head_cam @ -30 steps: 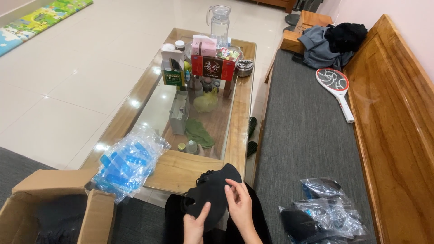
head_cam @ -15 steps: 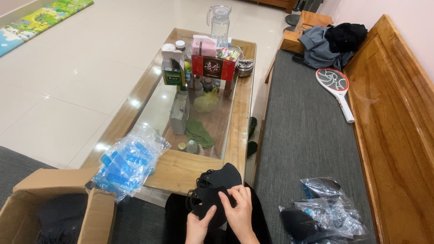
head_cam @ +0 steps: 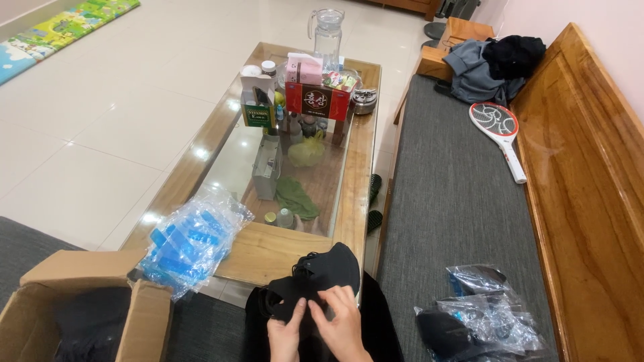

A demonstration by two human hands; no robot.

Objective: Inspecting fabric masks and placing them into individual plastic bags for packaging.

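At the bottom middle of the head view both hands hold a black face mask point(head_cam: 327, 273) over my lap. My left hand point(head_cam: 284, 333) pinches its lower left part. My right hand point(head_cam: 343, 319) grips the lower right part, fingers curled onto the fabric. The two hands touch each other. A clear plastic bag of blue packets point(head_cam: 191, 239) lies on the near corner of the table, just left of the hands. To the right, on the grey bench cushion, sits a pile of clear wrappers with dark masks point(head_cam: 477, 319).
An open cardboard box point(head_cam: 137, 320) stands at the bottom left. The wood and glass coffee table point(head_cam: 355, 194) carries boxes, jars, a glass pitcher point(head_cam: 329, 28) and a green bag. A racket-shaped swatter point(head_cam: 500, 131) and folded clothes point(head_cam: 493, 64) lie on the bench.
My right hand has come down from the mask's right edge to meet my left hand at its lower part. The mask now sits flatter in front of me.
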